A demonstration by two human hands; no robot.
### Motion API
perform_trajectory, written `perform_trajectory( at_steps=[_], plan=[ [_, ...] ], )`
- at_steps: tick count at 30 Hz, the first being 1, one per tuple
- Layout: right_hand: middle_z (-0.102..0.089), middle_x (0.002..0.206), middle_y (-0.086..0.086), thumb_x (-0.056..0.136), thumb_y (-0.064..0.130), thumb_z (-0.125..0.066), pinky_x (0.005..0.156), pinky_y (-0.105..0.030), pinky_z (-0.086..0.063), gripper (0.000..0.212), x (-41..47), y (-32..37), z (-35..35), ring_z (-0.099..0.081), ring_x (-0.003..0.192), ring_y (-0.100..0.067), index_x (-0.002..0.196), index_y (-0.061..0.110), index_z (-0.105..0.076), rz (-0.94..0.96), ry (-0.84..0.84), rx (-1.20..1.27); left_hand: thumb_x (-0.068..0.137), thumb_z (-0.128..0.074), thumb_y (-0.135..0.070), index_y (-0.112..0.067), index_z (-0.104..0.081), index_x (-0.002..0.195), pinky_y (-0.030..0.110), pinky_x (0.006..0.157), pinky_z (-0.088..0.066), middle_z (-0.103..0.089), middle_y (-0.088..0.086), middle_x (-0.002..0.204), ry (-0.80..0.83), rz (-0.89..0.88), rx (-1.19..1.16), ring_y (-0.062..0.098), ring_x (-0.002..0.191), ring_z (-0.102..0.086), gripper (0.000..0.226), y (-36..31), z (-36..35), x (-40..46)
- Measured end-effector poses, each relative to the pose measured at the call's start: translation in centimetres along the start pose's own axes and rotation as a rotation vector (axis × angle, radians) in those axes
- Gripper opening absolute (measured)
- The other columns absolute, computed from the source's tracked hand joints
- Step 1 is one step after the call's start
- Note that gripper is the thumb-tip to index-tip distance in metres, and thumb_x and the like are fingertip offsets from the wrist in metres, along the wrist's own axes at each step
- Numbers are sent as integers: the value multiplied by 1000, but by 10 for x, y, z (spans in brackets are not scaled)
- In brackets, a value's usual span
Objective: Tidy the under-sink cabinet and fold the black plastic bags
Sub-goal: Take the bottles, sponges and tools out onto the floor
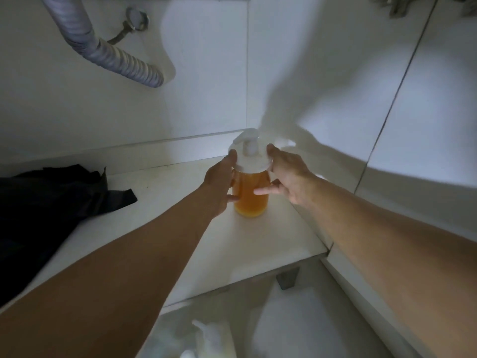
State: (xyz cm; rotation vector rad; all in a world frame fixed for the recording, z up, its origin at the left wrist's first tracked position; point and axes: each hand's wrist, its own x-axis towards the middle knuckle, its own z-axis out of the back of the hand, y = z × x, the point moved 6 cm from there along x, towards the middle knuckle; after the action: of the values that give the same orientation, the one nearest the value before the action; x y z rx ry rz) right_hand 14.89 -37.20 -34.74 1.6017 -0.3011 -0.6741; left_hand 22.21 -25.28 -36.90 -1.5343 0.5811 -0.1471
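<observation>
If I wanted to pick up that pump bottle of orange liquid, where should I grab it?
Probably around the pump bottle's round body, below the wide white cap, coming from the open front. It stands upright near the cabinet's back right corner, so a side grip suits; the left hand and right hand flank it that way.

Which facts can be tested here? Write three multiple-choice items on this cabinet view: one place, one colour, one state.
1. Where do the black plastic bags lie?
A. left of the pump bottle
B. right of it
C. on top of it

2. What colour is the liquid in the pump bottle?
A. blue
B. amber
C. clear

3. How is the bottle held?
A. by one hand
B. by neither hand
C. between both hands

Key: 1 A, the bags lie on the cabinet floor at left; 2 B, orange-amber shows through; 3 C, left hand and right hand flank it.
</observation>
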Motion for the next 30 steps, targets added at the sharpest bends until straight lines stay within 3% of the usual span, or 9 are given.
perform_trajectory(
  at_steps=[3, 7, 11, 17, 19, 22, 24, 27, 30],
  plan=[
    [-39, 149, -11, 103, 38, -46, 71, -46, -62, 46, -33, 4, 18, -60, 102, -42, 144, 16, -45, -6, -72, -6, 99, -42, -51, -18, -50, 135, 59, 99, -45, -56, 11, 130, 43, -2, 20, 30, 121, -52, 49, -3, -14, -30],
    [-36, 152, -14, 103, 29, -47, 63, -41, -62, 46, -82, 11, 47, -64, 81, -34, 146, 14, -39, 15, -171, -16, 100, -41, -47, -17, -46, 139, 64, 100, -41, -52, 13, 137, 164, 2, 78, 34, 128, -47, 49, -11, -37, -76],
    [-49, 132, -11, 102, 19, -47, 63, -46, -62, 39, -129, 11, 72, -58, 84, -24, 140, 10, -45, 24, -217, -29, 102, -38, -46, -18, -45, 139, 65, 98, -41, -53, 14, 136, 310, -2, 121, 34, 123, -51, 47, -8, -53, -119],
    [-54, 105, -13, 97, 7, -47, 60, -46, -61, 19, -192, -8, 108, -64, 99, -32, 114, 7, -57, -70, -342, -67, 102, -38, -46, -18, -50, 136, 63, 96, -45, -58, 11, 124, 438, 58, 200, 34, 119, -53, 46, 18, -79, -163],
    [-56, 110, -19, 96, 6, -47, 63, -48, -61, 18, -203, -18, 117, -64, 105, -36, 110, 7, -58, -99, -356, -111, 102, -39, -45, -16, -53, 132, 60, 96, -46, -61, 7, 107, 474, 88, 194, 34, 115, -56, 44, 33, -88, -170],
    [-55, 122, -21, 99, 9, -45, 63, -47, -60, 23, -209, -44, 127, -64, 93, -36, 120, 6, -52, -174, -362, -174, 102, -41, -43, -13, -56, 127, 52, 93, -51, -62, 8, 103, 475, 157, 172, 34, 110, -60, 42, 65, -94, -177],
    [-54, 119, -21, 100, 10, -45, 62, -47, -60, 29, -208, -70, 132, -61, 86, -36, 128, 4, -49, -231, -365, -170, 102, -44, -40, -10, -56, 127, 48, 92, -53, -64, 11, 107, 453, 197, 175, 35, 112, -60, 42, 93, -94, -175],
    [-53, 122, -21, 99, 10, -45, 69, -51, -60, 32, -201, -117, 134, -61, 93, -41, 130, 2, -49, -306, -342, -163, 101, -47, -35, -13, -52, 135, 51, 98, -49, -59, 12, 128, 426, 248, 189, 33, 118, -55, 41, 139, -93, -165],
    [-54, 122, -20, 97, 7, -48, 71, -55, -60, 29, -190, -157, 132, -63, 87, -43, 124, -2, -52, -333, -331, -134, 100, -49, -33, -11, -55, 129, 47, 92, -51, -61, 10, 125, 399, 293, 168, 29, 117, -55, 37, 180, -85, -152]
  ],
)
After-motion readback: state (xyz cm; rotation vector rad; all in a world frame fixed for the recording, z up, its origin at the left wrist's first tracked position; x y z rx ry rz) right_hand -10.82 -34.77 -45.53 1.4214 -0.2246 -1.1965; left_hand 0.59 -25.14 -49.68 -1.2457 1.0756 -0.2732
